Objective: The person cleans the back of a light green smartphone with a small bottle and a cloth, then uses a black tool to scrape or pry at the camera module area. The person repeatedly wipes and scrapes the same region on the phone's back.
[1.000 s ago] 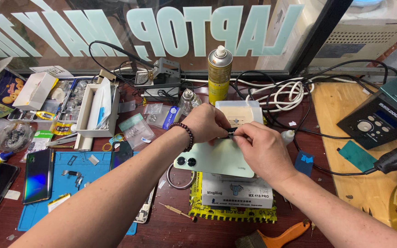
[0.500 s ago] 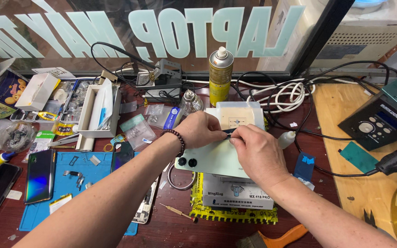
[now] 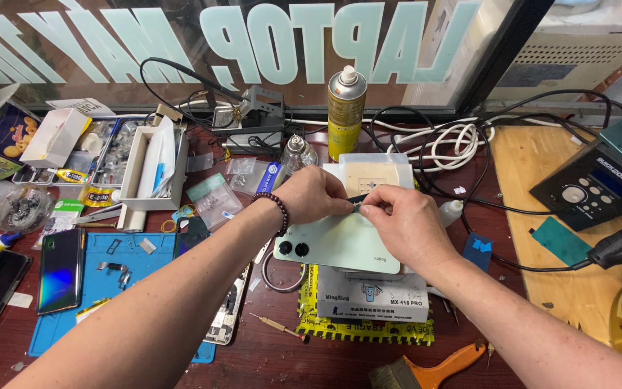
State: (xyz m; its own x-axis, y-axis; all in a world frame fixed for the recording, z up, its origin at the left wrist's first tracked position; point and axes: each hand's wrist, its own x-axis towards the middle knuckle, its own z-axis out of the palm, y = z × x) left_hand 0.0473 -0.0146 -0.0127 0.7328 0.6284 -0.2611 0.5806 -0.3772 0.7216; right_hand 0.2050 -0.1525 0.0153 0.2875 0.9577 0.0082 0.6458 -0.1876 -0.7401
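While both hands are being held together over the middle of the cluttered bench, a pale green phone is being kept face down on a grey box, its two round camera lenses turned toward the left. The left hand, with a dark bead bracelet at the wrist, is being pressed onto the upper edge of the phone, fingers curled narrow and pinching at a small dark part. The right hand is being laid over the phone's right end, its thumb and forefinger closed tight on that same dark part; what the part is cannot be told. Just behind the hands, a cream pad is being partly covered. A yellow spray can is being left upright near the window, a blue mat with a dark phone lying off to the left, and a brush with an orange handle at the near edge.
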